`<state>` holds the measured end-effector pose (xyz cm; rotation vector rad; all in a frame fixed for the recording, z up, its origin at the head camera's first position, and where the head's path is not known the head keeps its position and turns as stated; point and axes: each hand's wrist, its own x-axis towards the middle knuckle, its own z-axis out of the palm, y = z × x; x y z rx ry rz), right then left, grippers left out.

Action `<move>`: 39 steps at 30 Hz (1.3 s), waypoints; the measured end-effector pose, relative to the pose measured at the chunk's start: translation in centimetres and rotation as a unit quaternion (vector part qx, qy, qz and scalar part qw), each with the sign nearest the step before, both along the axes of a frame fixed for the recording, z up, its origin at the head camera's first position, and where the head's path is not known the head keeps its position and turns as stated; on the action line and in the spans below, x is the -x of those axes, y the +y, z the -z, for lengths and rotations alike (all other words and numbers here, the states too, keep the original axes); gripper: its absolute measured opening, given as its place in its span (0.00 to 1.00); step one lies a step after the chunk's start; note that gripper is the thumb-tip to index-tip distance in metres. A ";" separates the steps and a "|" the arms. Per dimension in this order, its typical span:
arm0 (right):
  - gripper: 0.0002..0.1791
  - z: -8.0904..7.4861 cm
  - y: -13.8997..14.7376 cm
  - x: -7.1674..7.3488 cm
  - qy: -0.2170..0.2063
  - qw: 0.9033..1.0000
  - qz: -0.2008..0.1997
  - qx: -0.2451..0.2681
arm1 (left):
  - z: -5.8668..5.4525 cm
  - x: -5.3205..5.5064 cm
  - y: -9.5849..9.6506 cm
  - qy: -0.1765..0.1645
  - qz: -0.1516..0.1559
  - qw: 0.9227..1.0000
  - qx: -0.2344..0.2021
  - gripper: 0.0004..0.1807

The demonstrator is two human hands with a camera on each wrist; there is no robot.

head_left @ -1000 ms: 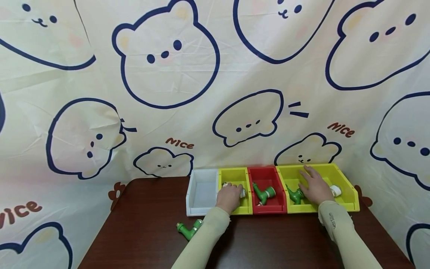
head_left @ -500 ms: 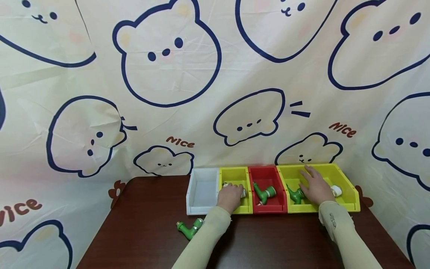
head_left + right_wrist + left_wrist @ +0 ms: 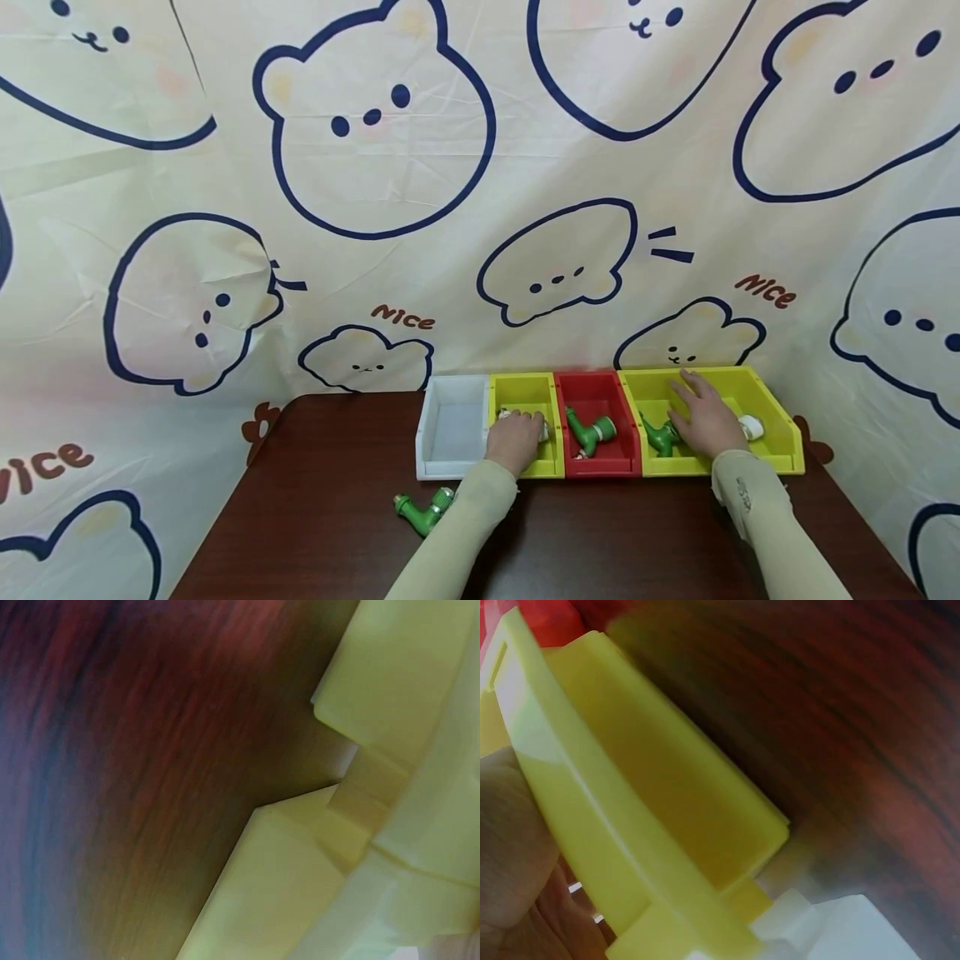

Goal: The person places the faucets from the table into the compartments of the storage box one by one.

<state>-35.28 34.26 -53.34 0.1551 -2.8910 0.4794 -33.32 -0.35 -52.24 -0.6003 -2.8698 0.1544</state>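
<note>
In the head view my left hand (image 3: 513, 442) reaches into the small yellow bin (image 3: 525, 377). Its fingers bend down over a white fitting (image 3: 543, 431) that shows at either side of them; the fingertips are hidden. My right hand (image 3: 708, 417) lies in the large yellow bin (image 3: 780, 461) with its fingers spread. Beside its thumb is a green plastic tap (image 3: 657, 437), and a white round piece (image 3: 751, 427) sits on its other side. The left wrist view shows part of the left hand (image 3: 514, 847) behind the bin's yellow wall (image 3: 630, 825).
A red bin (image 3: 597, 381) between the yellow ones holds another green tap (image 3: 590, 433). At the row's left end stands a white bin (image 3: 453, 383). One more green tap (image 3: 423, 510) lies on the dark wooden table (image 3: 337, 467) by the left sleeve (image 3: 457, 533).
</note>
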 end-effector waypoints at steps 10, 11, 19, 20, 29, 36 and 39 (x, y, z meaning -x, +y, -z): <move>0.33 0.2 0.1 0.1 -0.005 1.000 0.000 0.000 | -0.3 -0.1 -0.2 0.007 0.020 1.000 0.011 0.14; 0.34 0.1 0.1 0.1 -0.007 1.000 0.000 0.000 | -0.3 -0.2 -0.2 0.006 0.024 1.000 0.010 0.15; 0.35 -0.1 0.3 0.0 -0.012 1.000 0.003 0.002 | -0.8 -0.5 -0.8 0.000 0.054 0.999 -0.002 0.21; 0.34 -0.1 0.3 0.0 -0.010 1.000 0.004 0.002 | -0.9 -0.6 -0.8 0.000 0.057 0.998 -0.002 0.21; 0.34 -0.2 0.2 -0.1 -0.011 1.000 0.001 0.002 | -3.2 -1.6 -2.6 -0.034 0.076 0.993 -0.088 0.25; 0.34 0.0 0.1 0.0 -0.006 1.000 -0.001 0.001 | -5.9 -3.7 -7.4 -0.002 0.121 0.986 -0.112 0.26; 0.34 0.1 0.1 0.1 -0.002 1.000 -0.004 0.003 | -6.1 -5.2 -10.1 -0.003 0.140 0.985 -0.098 0.27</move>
